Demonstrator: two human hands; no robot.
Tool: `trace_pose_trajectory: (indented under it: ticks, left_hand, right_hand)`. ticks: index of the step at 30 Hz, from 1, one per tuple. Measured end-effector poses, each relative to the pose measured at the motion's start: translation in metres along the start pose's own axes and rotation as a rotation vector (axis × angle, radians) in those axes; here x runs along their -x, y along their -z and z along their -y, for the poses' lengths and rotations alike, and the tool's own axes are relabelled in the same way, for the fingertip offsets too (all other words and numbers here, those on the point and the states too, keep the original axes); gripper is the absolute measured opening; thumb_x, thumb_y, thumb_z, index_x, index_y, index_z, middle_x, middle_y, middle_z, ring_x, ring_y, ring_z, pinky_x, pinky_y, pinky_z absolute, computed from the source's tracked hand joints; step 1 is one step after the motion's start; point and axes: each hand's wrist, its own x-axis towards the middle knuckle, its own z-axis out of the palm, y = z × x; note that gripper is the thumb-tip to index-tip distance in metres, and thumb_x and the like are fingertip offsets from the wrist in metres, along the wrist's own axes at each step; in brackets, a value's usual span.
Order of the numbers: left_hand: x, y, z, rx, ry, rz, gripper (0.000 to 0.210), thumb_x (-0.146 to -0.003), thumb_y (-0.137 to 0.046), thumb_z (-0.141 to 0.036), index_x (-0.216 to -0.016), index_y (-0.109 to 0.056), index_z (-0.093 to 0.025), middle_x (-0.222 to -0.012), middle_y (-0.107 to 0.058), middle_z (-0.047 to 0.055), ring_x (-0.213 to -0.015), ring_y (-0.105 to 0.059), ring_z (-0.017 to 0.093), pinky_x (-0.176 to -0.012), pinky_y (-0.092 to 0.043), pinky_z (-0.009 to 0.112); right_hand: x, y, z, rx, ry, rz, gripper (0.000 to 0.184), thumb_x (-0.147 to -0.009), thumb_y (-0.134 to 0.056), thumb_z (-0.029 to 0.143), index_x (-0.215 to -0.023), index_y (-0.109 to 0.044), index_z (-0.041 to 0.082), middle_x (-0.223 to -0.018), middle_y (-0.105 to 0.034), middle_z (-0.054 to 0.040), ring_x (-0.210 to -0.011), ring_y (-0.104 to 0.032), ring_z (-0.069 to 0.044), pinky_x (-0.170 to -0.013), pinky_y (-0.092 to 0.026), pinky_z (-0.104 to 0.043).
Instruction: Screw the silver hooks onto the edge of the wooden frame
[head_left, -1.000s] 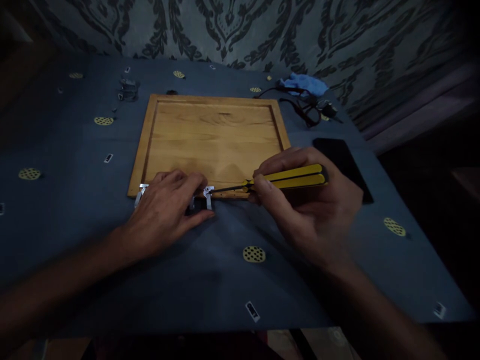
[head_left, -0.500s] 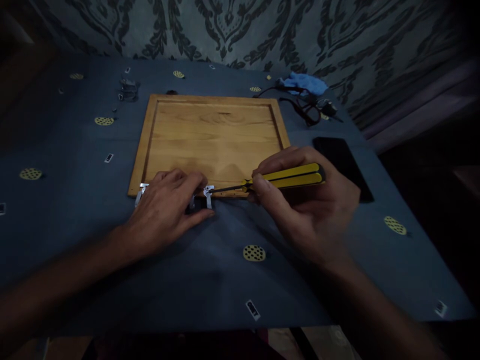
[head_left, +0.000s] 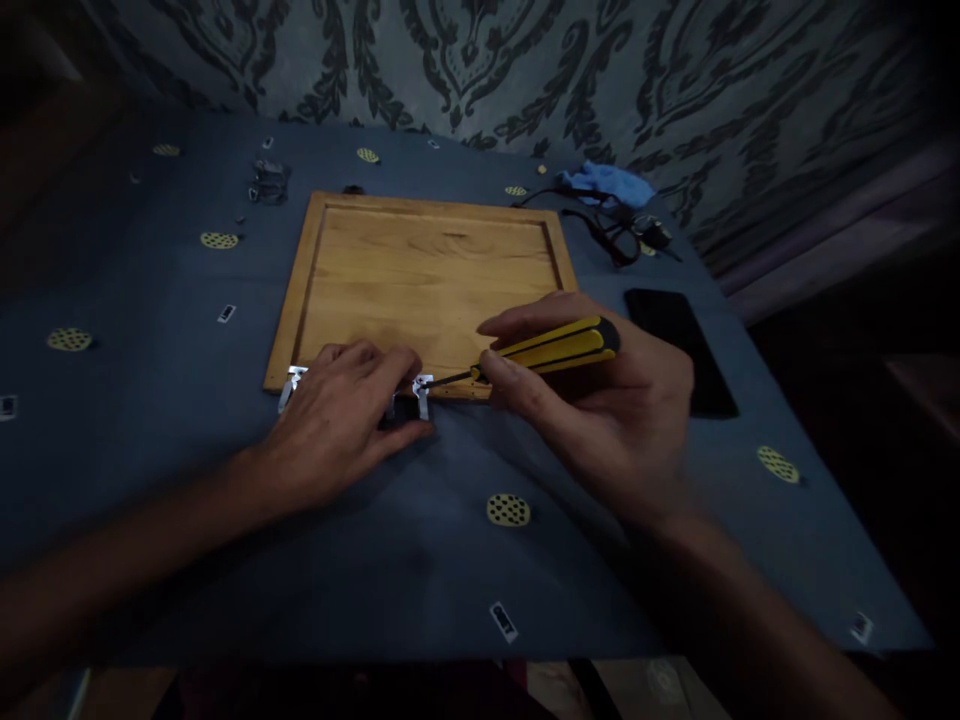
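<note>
A wooden panel [head_left: 435, 275] with a raised rim lies flat on the table. At its near edge is a shiny metal bracket [head_left: 424, 400], and a second bright metal end [head_left: 291, 387] shows left of my left hand [head_left: 337, 420]. That hand is closed over the hardware, fingers on the panel's rim and thumb at the near side; it hides the middle part. My right hand [head_left: 622, 420] grips a yellow-and-black screwdriver [head_left: 562, 346] by its handle. The shaft slants down leftward, its tip at the bracket. Any screw there is too small to make out.
Right of the panel lies a black phone [head_left: 679, 350]. Behind it are eyeglasses [head_left: 619, 240], a blue cloth [head_left: 611, 184] and a small dark object [head_left: 652, 232]. More metal pieces [head_left: 268, 182] sit at the back left, near a patterned wall [head_left: 465, 60].
My right hand and the screwdriver handle have shifted left, the handle tilting up slightly more. The tip stays at the bracket. My left hand keeps its place; the whole view has moved a little.
</note>
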Motion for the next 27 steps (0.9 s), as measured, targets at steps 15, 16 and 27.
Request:
trace_pose_trajectory:
  ticks: [15, 16, 27]
  left_hand:
    - [0.002, -0.002, 0.002, -0.014, -0.039, -0.024, 0.036, -0.091, -0.071, -0.041, -0.114, -0.054, -0.019, -0.094, -0.068, 0.004, -0.094, -0.063, 0.027, -0.084, -0.047, 0.039]
    - [0.002, -0.002, 0.002, -0.016, -0.042, -0.023, 0.036, -0.091, -0.072, -0.040, -0.113, -0.054, -0.019, -0.094, -0.068, 0.005, -0.095, -0.063, 0.027, -0.084, -0.047, 0.039]
    - [0.001, -0.001, 0.001, 0.005, -0.020, -0.014, 0.036, -0.090, -0.073, -0.038, -0.114, -0.054, -0.019, -0.101, -0.070, 0.006, -0.101, -0.064, 0.028, -0.089, -0.047, 0.040]
  right_hand:
    - [-0.044, -0.006, 0.006, -0.121, -0.043, 0.364, 0.026, -0.082, -0.082, 0.048, -0.089, -0.074, 0.024, -0.078, -0.069, 0.0021, -0.064, -0.065, -0.014, -0.055, -0.057, -0.027]
    - [-0.044, -0.007, 0.005, -0.135, -0.046, 0.369, 0.026, -0.083, -0.082, 0.048, -0.090, -0.074, 0.024, -0.077, -0.069, 0.0022, -0.063, -0.065, -0.014, -0.055, -0.057, -0.027]
    - [-0.036, -0.015, -0.003, -0.172, -0.099, 0.208, 0.028, -0.077, -0.087, 0.043, -0.090, -0.071, 0.024, -0.082, -0.073, 0.0018, -0.066, -0.069, -0.014, -0.057, -0.060, -0.026]
